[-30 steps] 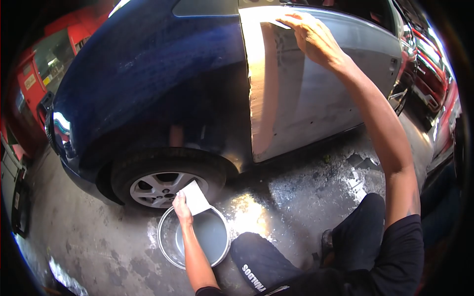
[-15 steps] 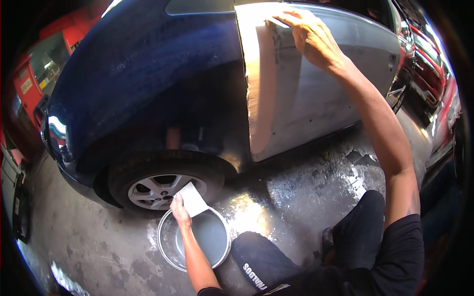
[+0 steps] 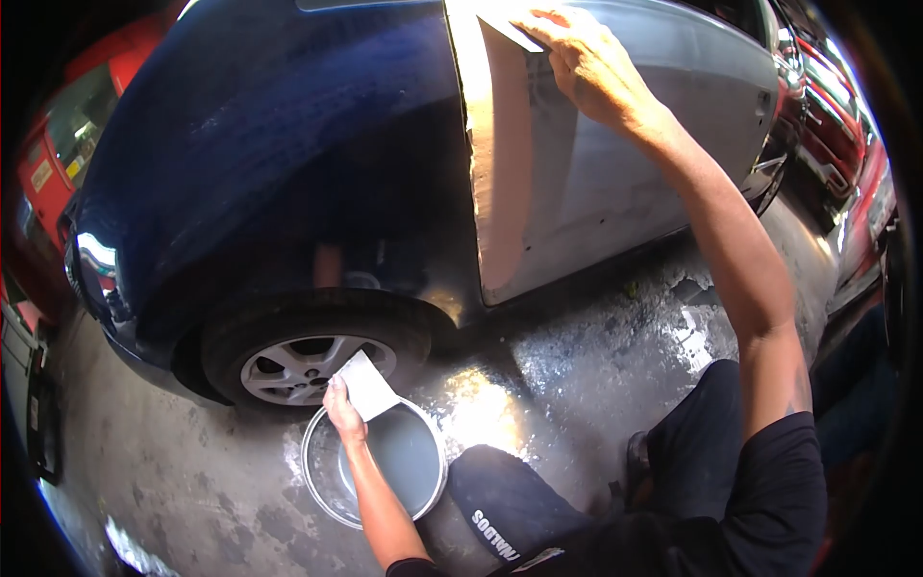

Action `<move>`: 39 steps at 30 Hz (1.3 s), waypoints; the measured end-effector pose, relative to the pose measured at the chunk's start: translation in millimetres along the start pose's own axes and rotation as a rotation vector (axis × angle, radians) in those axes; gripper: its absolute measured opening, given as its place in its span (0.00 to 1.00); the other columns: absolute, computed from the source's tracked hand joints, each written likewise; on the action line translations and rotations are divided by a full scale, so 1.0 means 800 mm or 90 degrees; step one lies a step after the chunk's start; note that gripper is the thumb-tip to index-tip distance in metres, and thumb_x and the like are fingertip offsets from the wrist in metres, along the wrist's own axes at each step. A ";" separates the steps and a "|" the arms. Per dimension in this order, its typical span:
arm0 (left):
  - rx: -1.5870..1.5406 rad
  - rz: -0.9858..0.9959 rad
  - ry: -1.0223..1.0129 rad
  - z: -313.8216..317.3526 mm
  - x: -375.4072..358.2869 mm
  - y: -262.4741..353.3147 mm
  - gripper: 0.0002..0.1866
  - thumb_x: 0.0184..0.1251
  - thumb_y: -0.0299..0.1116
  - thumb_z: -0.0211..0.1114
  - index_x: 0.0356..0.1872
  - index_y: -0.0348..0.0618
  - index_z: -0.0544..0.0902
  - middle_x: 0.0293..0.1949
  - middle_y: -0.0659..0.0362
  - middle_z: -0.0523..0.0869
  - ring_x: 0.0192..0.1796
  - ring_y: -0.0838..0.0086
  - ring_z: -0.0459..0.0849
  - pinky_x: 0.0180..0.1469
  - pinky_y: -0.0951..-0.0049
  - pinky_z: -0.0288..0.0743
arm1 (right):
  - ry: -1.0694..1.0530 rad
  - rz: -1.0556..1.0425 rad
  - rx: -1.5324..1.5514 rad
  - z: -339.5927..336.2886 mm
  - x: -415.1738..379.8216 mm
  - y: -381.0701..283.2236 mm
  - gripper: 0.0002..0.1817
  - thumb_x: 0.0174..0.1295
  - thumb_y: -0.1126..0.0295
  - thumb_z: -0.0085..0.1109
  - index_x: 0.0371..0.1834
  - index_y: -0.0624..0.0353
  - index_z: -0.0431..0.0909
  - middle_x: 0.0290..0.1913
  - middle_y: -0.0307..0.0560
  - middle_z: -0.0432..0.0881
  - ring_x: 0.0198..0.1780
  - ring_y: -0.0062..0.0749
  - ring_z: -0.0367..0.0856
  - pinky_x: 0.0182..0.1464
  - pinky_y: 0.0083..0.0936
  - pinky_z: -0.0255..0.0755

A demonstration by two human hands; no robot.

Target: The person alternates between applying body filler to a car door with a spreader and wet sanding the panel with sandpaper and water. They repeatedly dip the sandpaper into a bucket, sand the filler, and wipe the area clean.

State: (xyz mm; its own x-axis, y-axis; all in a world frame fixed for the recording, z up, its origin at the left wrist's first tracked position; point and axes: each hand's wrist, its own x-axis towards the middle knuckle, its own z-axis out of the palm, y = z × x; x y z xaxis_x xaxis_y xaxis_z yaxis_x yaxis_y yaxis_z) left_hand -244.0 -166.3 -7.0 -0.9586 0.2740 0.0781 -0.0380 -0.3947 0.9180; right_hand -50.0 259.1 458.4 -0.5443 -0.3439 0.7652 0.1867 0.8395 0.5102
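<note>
- I see the left hand point(image 3: 341, 409) at 7 o'clock, fingers pinched on the lower corner of a pale sheet point(image 3: 367, 384).
- The sheet stands tilted, its free corner toward 12 o'clock, over the far rim of the bucket point(image 3: 322, 481).
- The bucket sits on the floor directly below that hand; it holds grey liquid, and the forearm crosses its middle.
- The wheel point(image 3: 300, 367) lies just beyond the bucket at 11 o'clock; the sheet overlaps its tyre in this view.
- I see the right hand point(image 3: 586, 62) at 1 o'clock, fingers together and laid flat against the grey door point(image 3: 625, 183) near its top edge.
- A thin pale strip point(image 3: 508, 31) projects from under those fingertips toward 10 o'clock; I cannot tell exactly how it is gripped.
- The door's left margin shows a bare tan band running top to bottom.
- The blue fender point(image 3: 269, 144) adjoins the door at 9 o'clock and arches over the wheel.
- The wet floor point(image 3: 596, 356) spreads below the door, with bright patches at 5 o'clock of the wheel.
- My dark-trousered knees point(image 3: 500, 505) are at 6 o'clock, just beside the bucket.
- A red vehicle point(image 3: 846, 115) stands at 3 o'clock, well apart.
</note>
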 end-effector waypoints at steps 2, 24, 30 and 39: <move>0.005 -0.003 0.002 0.003 -0.003 0.005 0.21 0.87 0.46 0.59 0.44 0.36 0.85 0.39 0.62 0.87 0.40 0.79 0.83 0.46 0.75 0.77 | 0.007 0.012 -0.005 0.000 -0.009 -0.009 0.25 0.68 0.82 0.54 0.68 0.56 0.81 0.66 0.58 0.83 0.63 0.59 0.81 0.67 0.47 0.76; 0.051 0.008 -0.039 0.004 -0.005 0.012 0.22 0.87 0.47 0.58 0.48 0.34 0.85 0.41 0.59 0.89 0.42 0.77 0.86 0.48 0.73 0.79 | 0.011 0.142 -0.045 0.053 -0.149 -0.119 0.27 0.63 0.77 0.68 0.68 0.57 0.81 0.68 0.52 0.80 0.71 0.50 0.77 0.73 0.44 0.70; 0.086 -0.004 -0.027 0.000 -0.003 0.008 0.22 0.87 0.47 0.58 0.49 0.34 0.85 0.42 0.58 0.89 0.42 0.76 0.86 0.49 0.73 0.79 | 0.016 0.167 -0.023 0.071 -0.184 -0.143 0.28 0.60 0.78 0.70 0.66 0.57 0.84 0.68 0.51 0.80 0.70 0.50 0.77 0.72 0.44 0.72; 0.081 -0.014 -0.034 -0.002 -0.002 0.006 0.24 0.86 0.48 0.60 0.52 0.31 0.85 0.46 0.55 0.90 0.45 0.73 0.88 0.53 0.71 0.81 | 0.023 0.192 0.001 0.102 -0.243 -0.183 0.31 0.53 0.82 0.72 0.65 0.56 0.85 0.68 0.49 0.80 0.69 0.50 0.77 0.70 0.43 0.74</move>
State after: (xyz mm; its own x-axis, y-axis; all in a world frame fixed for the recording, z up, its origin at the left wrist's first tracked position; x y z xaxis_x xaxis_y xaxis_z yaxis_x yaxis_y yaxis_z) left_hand -243.4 -169.6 -3.6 -0.9415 0.3286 0.0741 -0.0204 -0.2750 0.9612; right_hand -38.8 237.5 203.1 -0.4352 -0.0935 0.8955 0.3349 0.9064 0.2574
